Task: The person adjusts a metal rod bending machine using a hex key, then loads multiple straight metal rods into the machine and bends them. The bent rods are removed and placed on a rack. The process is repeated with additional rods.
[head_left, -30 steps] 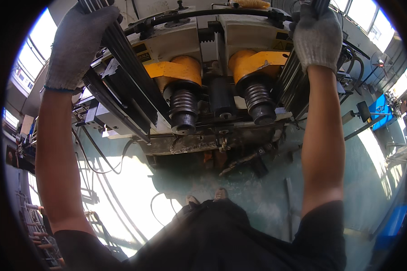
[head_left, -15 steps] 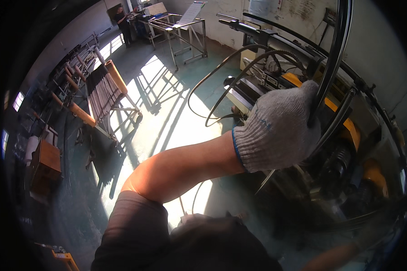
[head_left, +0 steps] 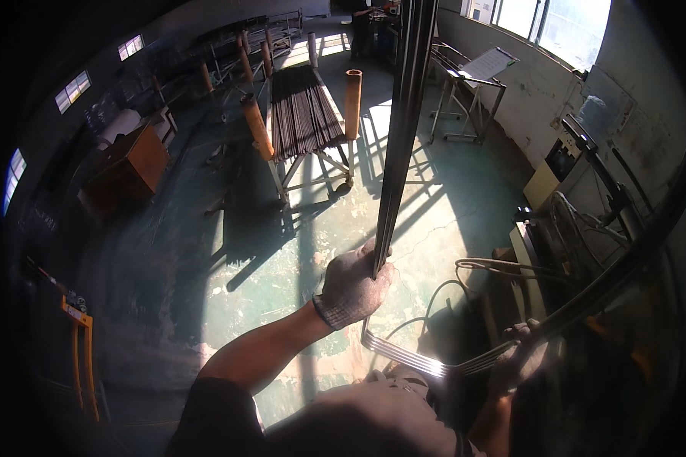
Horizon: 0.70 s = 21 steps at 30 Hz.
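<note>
A long dark metal profile (head_left: pixel 400 137) with a lengthwise ribbed face is bent into a rough U in front of me. I cannot tell whether it is one piece or several lying together. My left hand (head_left: pixel 356 288), in a light knitted glove, is closed around its upright length, just above the lower bend. Sunlight shines off the short bottom stretch, which runs across to a second bend by my right hand (head_left: pixel 520 356). That hand, gloved and in shadow, is wrapped round the side rising to the far right. Part of its fingers is hard to make out.
A rack (head_left: pixel 305 114) with dark rods and orange-brown posts stands ahead. On the right is a machine (head_left: pixel 541 251) with looped hoses (head_left: pixel 503 265). A brown box (head_left: pixel 133 164) and a yellow frame (head_left: pixel 80 335) are at left; a person (head_left: pixel 360 30) stands far back.
My view has swung left, away from the machine. The metal profile now hangs over the floor before me, my left hand is lower, and my right hand shows on its other side.
</note>
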{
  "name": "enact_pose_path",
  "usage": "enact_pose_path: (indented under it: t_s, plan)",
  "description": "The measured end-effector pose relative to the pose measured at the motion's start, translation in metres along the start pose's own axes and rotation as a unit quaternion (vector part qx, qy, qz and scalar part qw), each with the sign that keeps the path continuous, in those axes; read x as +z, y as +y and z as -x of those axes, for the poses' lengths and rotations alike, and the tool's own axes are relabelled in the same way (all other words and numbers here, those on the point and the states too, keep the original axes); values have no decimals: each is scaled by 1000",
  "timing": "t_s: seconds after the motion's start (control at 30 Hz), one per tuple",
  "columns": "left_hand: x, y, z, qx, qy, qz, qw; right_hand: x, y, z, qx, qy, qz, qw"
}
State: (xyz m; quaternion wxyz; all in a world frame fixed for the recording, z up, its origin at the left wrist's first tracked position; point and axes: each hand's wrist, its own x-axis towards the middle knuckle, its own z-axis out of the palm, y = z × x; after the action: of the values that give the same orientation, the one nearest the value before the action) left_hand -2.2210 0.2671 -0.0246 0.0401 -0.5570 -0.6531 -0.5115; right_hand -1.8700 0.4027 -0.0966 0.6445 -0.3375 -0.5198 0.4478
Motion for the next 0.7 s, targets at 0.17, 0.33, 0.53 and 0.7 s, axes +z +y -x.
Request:
enact_pose_path:
  t_s: [0.17,0.33,0.53,0.7]
  plan:
    - [-83,-111,-5,-123,41,-71,989,163,59,0,-33,-90,100,990]
    - [-149,-232,-18,-243,111,-67,961,334,150,-8,-19,-168,91,981]
    - [-274,-336,-48,-307,213,-135,918,555,189,0,44,-298,85,950]
    - [-381,-421,-45,-356,276,-183,873,730,221,40,86,-383,35,919]
